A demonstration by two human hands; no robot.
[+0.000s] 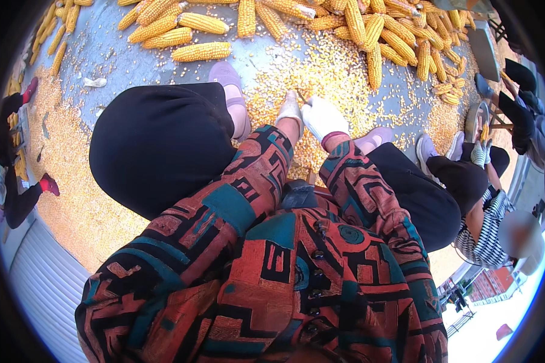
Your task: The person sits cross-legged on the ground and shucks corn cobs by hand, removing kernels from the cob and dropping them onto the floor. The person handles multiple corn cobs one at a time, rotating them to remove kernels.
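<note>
Grey floor (116,57) surrounds left hand (291,109) and right hand (323,118), fingers curled, hold unclear from here, apparently shelling corn kernels (330,63), needing steady pressure next.

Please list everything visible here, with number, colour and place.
corn cobs: many, yellow, mostly top
loose kernels: countless, yellow, centre and sides
ground: one, bluish, upper half
scrap: one, whitish, upper left
corrugated sheet: one, pale, lower left
other people: at least three, mostly dark-clothed, both edges
building: one, red, lower right
own shoes: two, mauve, left and right
trousers: one pair, black, left and right
patterned top: one, multicoloured, lower middle
left hand: one, gloved beige, upper centre
right hand: one, gloved white, upper centre
</note>
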